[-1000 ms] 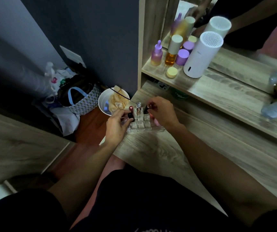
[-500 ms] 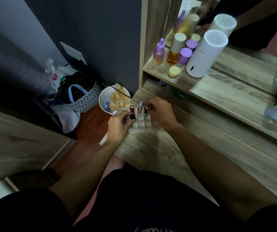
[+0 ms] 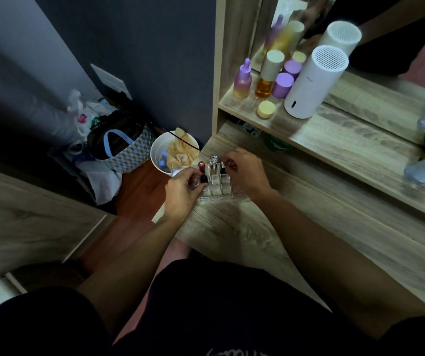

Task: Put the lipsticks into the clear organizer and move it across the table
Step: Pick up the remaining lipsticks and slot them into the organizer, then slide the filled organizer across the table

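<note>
The clear organizer (image 3: 218,190) sits near the left end of the wooden table (image 3: 245,235), its grid of small compartments facing up. A red lipstick (image 3: 201,166) and a clear-capped one (image 3: 213,163) stand upright in its back row. My left hand (image 3: 182,192) pinches a dark lipstick (image 3: 203,179) at the organizer's left side. On the right side, my right hand (image 3: 247,173) grips another lipstick (image 3: 228,165) over the back right compartments; most of it is hidden by my fingers.
The shelf (image 3: 334,140) above the table carries purple and amber bottles (image 3: 265,80), a yellow jar (image 3: 266,109) and a white cylinder device (image 3: 314,83). Beside the table's left edge, on the floor, stand a white bin (image 3: 165,152) and a patterned bag (image 3: 126,150).
Both hands stay at the organizer with small finger shifts; the camera view drifted slightly. The left hand's dark lipstick sits a little lower against the organizer.
</note>
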